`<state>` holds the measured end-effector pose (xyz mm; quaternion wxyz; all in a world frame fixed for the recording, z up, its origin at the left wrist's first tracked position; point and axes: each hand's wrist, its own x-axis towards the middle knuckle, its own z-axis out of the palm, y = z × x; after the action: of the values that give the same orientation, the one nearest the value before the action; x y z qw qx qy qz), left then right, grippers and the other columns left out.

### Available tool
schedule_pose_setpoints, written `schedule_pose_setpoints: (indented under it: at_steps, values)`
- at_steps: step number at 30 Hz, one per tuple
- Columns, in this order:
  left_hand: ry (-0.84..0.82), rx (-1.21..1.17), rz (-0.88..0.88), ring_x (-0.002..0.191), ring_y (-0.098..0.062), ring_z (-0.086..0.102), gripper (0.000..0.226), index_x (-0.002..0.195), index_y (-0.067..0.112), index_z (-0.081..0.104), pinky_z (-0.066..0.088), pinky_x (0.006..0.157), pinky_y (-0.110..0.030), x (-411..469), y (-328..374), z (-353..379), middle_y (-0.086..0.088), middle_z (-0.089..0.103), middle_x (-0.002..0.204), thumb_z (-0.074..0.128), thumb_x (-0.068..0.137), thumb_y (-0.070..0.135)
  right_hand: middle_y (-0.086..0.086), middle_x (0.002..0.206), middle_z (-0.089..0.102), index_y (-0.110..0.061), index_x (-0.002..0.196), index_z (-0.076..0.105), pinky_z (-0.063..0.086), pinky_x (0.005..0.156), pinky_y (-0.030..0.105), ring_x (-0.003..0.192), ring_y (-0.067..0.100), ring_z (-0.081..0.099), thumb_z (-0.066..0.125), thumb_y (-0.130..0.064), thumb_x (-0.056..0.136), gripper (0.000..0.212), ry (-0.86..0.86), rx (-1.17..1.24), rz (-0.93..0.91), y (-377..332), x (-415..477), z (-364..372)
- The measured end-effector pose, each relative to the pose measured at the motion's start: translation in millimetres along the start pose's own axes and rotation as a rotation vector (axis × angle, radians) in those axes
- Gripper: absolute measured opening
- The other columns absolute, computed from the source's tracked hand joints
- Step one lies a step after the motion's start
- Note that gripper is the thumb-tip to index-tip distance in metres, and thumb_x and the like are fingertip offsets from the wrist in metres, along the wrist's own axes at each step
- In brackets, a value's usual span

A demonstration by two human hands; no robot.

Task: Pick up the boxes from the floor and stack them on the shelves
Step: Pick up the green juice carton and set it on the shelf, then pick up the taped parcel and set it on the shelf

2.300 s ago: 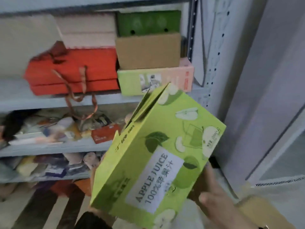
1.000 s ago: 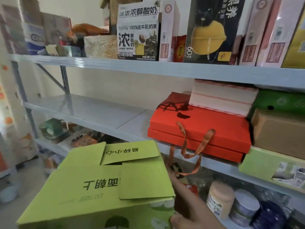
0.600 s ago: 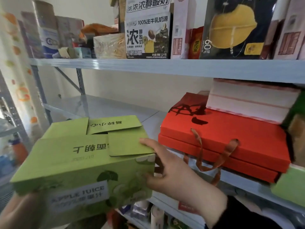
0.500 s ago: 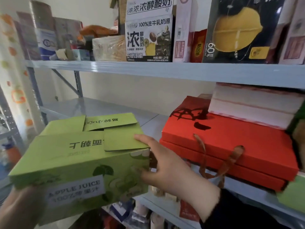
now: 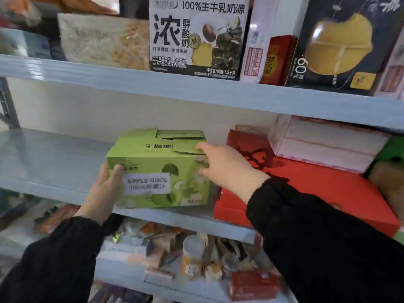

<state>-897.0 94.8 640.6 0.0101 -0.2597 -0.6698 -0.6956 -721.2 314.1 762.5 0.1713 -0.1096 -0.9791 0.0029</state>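
A green apple juice box (image 5: 166,171) rests on the grey middle shelf (image 5: 50,162), just left of a flat red gift box (image 5: 317,193). Its top flaps lie loosely folded. My left hand (image 5: 105,191) grips the box's lower left front corner. My right hand (image 5: 225,167) holds the upper right corner, fingers on a top flap. Both arms wear black sleeves.
A white-pink box (image 5: 325,143) lies on the red gift box. The upper shelf (image 5: 196,92) carries a yoghurt carton (image 5: 196,38) and a dark box (image 5: 341,44). The lower shelf (image 5: 175,278) holds jars and small packets. The middle shelf's left part is bare.
The green box has gone forward from in front of the rack onto the middle shelf beside the red gift box. Both hands stayed on it.
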Motion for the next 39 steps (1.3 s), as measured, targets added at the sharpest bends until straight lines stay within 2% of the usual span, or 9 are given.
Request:
schedule_pose_setpoints:
  at_steps: [5, 8, 11, 21, 25, 28, 31, 35, 39]
  values:
    - [-0.186, 0.289, -0.139, 0.104, -0.017, 0.061, 0.038, 0.131, 0.036, 0.046, 0.043, 0.084, -0.031, 23.9, -29.3, 29.3, 0.013, 0.064, 0.109, 0.064, 0.098, 0.04, 0.01, 0.117, 0.066, -0.017, 0.129, 0.058, 0.052, 0.088, 0.039, 0.109, 0.033, 0.061, 0.061, -0.024, 0.091, 0.039, -0.105, -0.062, 0.11, 4.0, 0.0, 16.6]
    - [-0.266, 0.454, -0.15, 0.089, -0.012, 0.063, 0.068, 0.134, 0.025, 0.05, 0.051, 0.074, -0.029, 28.6, -40.8, 28.7, 0.007, 0.067, 0.107, 0.076, 0.08, 0.059, 0.006, 0.124, 0.063, -0.025, 0.135, 0.055, 0.045, 0.104, 0.051, 0.118, 0.032, 0.056, 0.059, -0.03, 0.091, 0.044, -0.105, -0.078, 0.149, 3.8, -3.3, 20.6]
    - [-0.294, 0.548, -0.121, 0.102, -0.021, 0.068, 0.094, 0.134, 0.025, 0.051, 0.056, 0.088, -0.043, 37.8, -58.1, 20.0, 0.004, 0.072, 0.115, 0.071, 0.061, 0.081, 0.003, 0.135, 0.06, -0.029, 0.137, 0.052, 0.032, 0.113, 0.063, 0.13, 0.031, 0.046, 0.058, -0.033, 0.088, 0.049, -0.128, -0.075, 0.188, 2.7, -6.9, 24.3]
    - [-0.258, 0.764, -0.109, 0.114, -0.04, 0.059, 0.066, 0.128, 0.005, 0.046, 0.048, 0.091, -0.048, 14.9, -62.9, 26.2, -0.022, 0.06, 0.125, 0.066, 0.091, 0.056, 0.002, 0.173, 0.004, -0.038, 0.162, 0.01, 0.002, 0.126, 0.057, 0.158, 0.032, -0.006, 0.051, -0.048, 0.097, 0.078, -0.078, -0.101, 0.15, -9.0, -55.6, 28.6]
    - [-0.149, 0.854, 0.076, 0.136, -0.043, 0.042, 0.066, 0.139, -0.001, 0.041, 0.026, 0.118, -0.058, -26.2, -85.8, 21.5, -0.028, 0.049, 0.14, 0.055, 0.096, 0.047, 0.001, 0.172, 0.009, -0.037, 0.161, 0.02, 0.002, 0.125, 0.05, 0.159, 0.025, -0.006, 0.054, -0.048, 0.093, 0.078, 0.112, -0.061, -0.023, -2.2, -151.7, 44.9]
    - [-0.033, 0.769, 0.188, 0.151, -0.041, 0.023, 0.076, 0.15, -0.003, 0.034, 0.014, 0.125, -0.055, -95.6, -102.9, 44.6, -0.025, 0.033, 0.159, 0.057, 0.094, 0.043, 0.003, 0.172, 0.012, -0.034, 0.161, 0.025, 0.008, 0.125, 0.049, 0.159, 0.026, -0.002, 0.052, -0.052, 0.093, 0.075, 0.086, -0.033, 0.074, 26.5, -228.6, 79.3]
    - [-0.296, 0.794, 0.388, 0.146, -0.046, 0.032, 0.081, 0.149, 0.001, 0.043, 0.02, 0.121, -0.059, -182.8, -119.1, 100.9, -0.024, 0.038, 0.157, 0.052, 0.085, 0.049, 0.004, 0.172, 0.007, -0.035, 0.162, 0.022, 0.011, 0.125, 0.05, 0.159, 0.026, -0.005, 0.046, -0.059, 0.094, 0.076, -0.025, 0.01, 0.239, 58.0, -299.6, 120.2]
    - [-0.74, 0.948, 0.511, 0.155, -0.043, 0.012, 0.087, 0.16, 0.022, 0.03, 0.014, 0.118, -0.068, -284.7, -135.2, 189.1, -0.013, 0.022, 0.167, 0.046, 0.085, 0.063, 0.007, 0.172, 0.001, -0.04, 0.162, 0.015, 0.016, 0.122, 0.058, 0.158, 0.036, 0.002, 0.046, -0.07, 0.083, 0.09, -0.223, -0.013, 0.525, 102.0, -399.3, 177.6]
    - [-1.007, 1.035, 0.464, 0.157, -0.039, 0.005, 0.089, 0.163, 0.029, 0.014, 0.013, 0.119, -0.07, -356.3, -159.6, 255.2, -0.009, 0.012, 0.171, 0.038, 0.087, 0.07, 0.016, 0.17, 0.005, -0.036, 0.162, 0.016, 0.025, 0.117, 0.067, 0.154, 0.046, 0.009, 0.055, -0.075, 0.074, 0.104, -0.414, 0.015, 0.796, 145.2, -510.9, 221.1]
